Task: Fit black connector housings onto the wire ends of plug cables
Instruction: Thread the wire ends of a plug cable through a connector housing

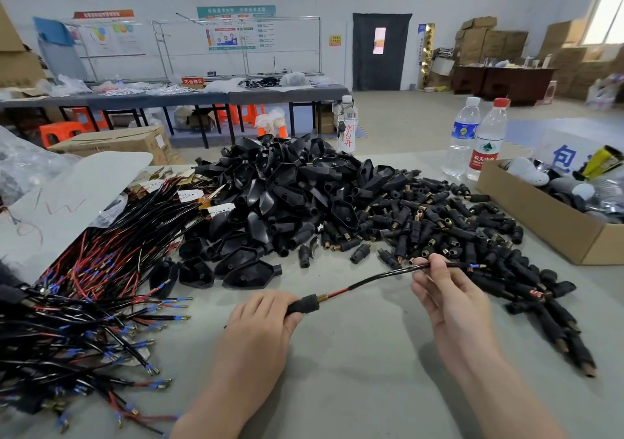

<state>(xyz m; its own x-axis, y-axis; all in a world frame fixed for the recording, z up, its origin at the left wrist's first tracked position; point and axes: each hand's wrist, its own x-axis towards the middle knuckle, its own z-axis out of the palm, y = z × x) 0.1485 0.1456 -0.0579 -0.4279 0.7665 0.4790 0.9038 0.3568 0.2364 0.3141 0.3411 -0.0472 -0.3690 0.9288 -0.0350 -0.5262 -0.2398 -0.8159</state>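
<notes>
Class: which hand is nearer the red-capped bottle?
Right. Right hand, holding the cable, is in front of the red-capped bottle; left hand, gripping the plug, is farther left.

Quick tally off my feed: one left hand (266, 317), one right hand (445, 298), one cable (378, 278) between them. There are three water bottles (346, 127) on the worktop (354, 371), one behind the heap and two on the right. One open cardboard box (540, 222). Black housings (287, 185), small connectors (456, 222) and loose wires (101, 269) are heaps, way past counting. Orange stools (60, 131) out back, maybe five, too blurry to swear.
</notes>
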